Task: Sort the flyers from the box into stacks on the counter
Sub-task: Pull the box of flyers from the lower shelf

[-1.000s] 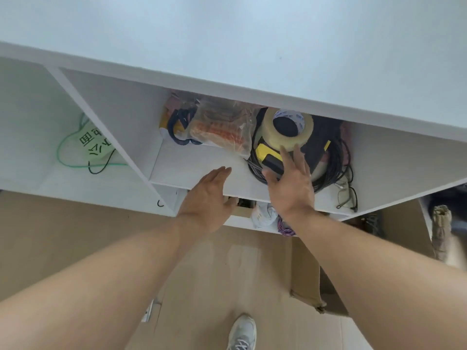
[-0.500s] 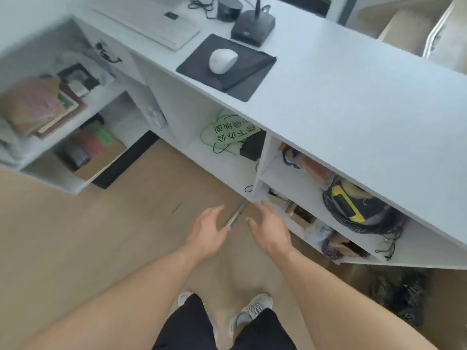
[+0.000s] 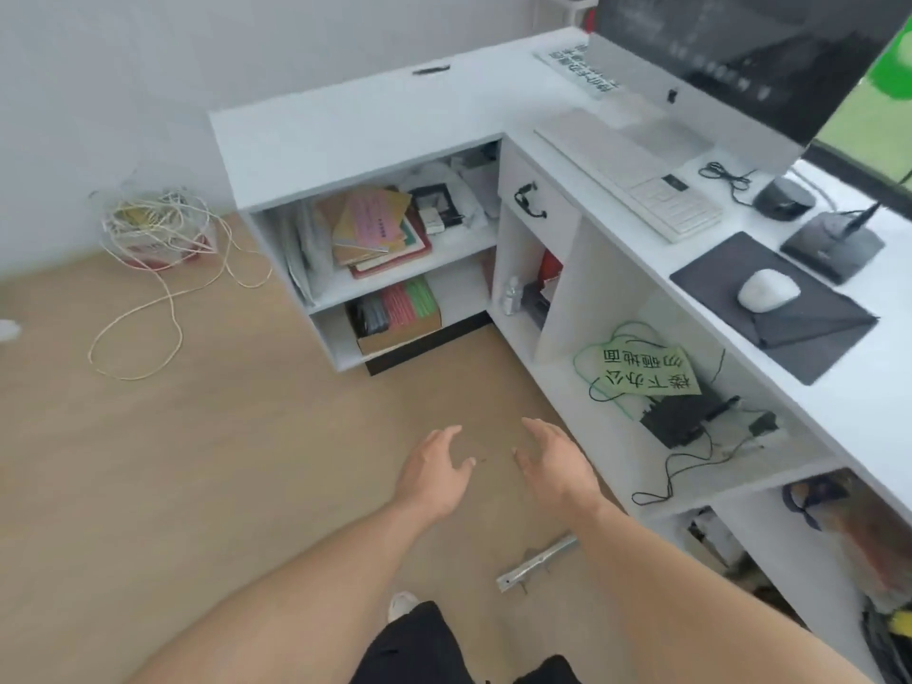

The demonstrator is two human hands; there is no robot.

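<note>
Cardboard box sits open-topped on the lower shelf of the white counter, pushed into the compartment. Flyers stand packed inside (dark, red and green bundles side by side), top edges showing above the box rim. Print too blurred to read.

Box sits under books (counter shelving).

A white mouse rests on a dark mousepad near a keyboard and monitor.
</note>
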